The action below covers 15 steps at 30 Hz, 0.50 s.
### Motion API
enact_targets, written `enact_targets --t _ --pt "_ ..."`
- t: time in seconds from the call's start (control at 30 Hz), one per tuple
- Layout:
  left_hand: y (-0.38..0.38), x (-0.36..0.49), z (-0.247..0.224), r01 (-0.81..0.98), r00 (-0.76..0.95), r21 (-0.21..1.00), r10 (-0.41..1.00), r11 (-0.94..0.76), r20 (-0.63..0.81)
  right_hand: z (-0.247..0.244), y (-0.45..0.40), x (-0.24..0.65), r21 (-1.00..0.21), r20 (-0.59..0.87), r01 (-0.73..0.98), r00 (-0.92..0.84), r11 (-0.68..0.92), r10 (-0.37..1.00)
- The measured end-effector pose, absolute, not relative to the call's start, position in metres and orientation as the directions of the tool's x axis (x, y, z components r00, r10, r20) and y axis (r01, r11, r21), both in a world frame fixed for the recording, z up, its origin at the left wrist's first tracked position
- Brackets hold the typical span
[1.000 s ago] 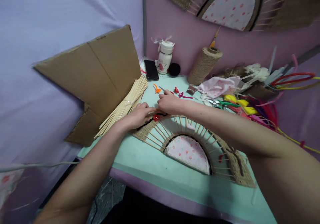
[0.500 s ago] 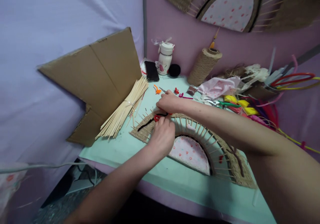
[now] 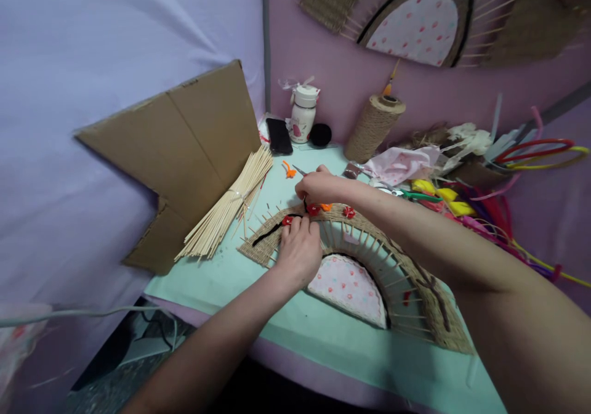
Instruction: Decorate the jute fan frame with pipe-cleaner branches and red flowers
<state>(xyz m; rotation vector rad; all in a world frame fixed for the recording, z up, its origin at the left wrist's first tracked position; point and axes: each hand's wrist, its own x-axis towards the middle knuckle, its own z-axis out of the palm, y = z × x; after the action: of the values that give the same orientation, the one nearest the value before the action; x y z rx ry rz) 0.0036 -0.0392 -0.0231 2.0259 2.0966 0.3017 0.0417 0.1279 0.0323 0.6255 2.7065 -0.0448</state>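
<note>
A woven straw fan-shaped panel [image 3: 392,247] with thin ribs lies on the table, its half-round centre [image 3: 348,288] covered in pink dotted cloth. A black fuzzy pipe cleaner [image 3: 268,234] runs along its left end, beside a small red flower [image 3: 287,220]. My left hand [image 3: 300,244] presses closed fingertips on that pipe cleaner. Just above, my right hand [image 3: 318,186] pinches a raised black piece of it, partly hidden. Another red flower [image 3: 314,210], an orange one [image 3: 326,207] and a further red one [image 3: 349,212] sit along the upper edge.
A bundle of thin sticks [image 3: 226,204] leans by a cardboard sheet [image 3: 184,137]. Behind stand a phone [image 3: 279,135], a white bottle [image 3: 303,115] and a twine spool [image 3: 375,127]. An orange piece [image 3: 289,170] and a pointed metal tip [image 3: 299,170] lie beyond my right hand. Green-handled pliers [image 3: 415,196] lie right.
My right hand has shifted slightly right, lifting a bit of the black pipe cleaner into sight. More flowers on the panel's upper edge now show beneath my forearm. My left hand stays nearly still.
</note>
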Motion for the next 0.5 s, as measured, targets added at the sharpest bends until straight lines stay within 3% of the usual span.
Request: enact_targets --t 0.23,0.5 --pt "-0.037 0.004 -0.024 0.96 -0.03 0.277 1.0 0.031 -0.007 0.015 0.143 0.044 -0.054 -0.287 0.439 -0.867 0.897 0.407" --pt "-0.035 0.006 -0.02 0.974 -0.015 0.226 1.0 0.013 0.007 0.008 0.156 0.06 -0.124 -0.339 0.511 -0.827 0.851 0.448"
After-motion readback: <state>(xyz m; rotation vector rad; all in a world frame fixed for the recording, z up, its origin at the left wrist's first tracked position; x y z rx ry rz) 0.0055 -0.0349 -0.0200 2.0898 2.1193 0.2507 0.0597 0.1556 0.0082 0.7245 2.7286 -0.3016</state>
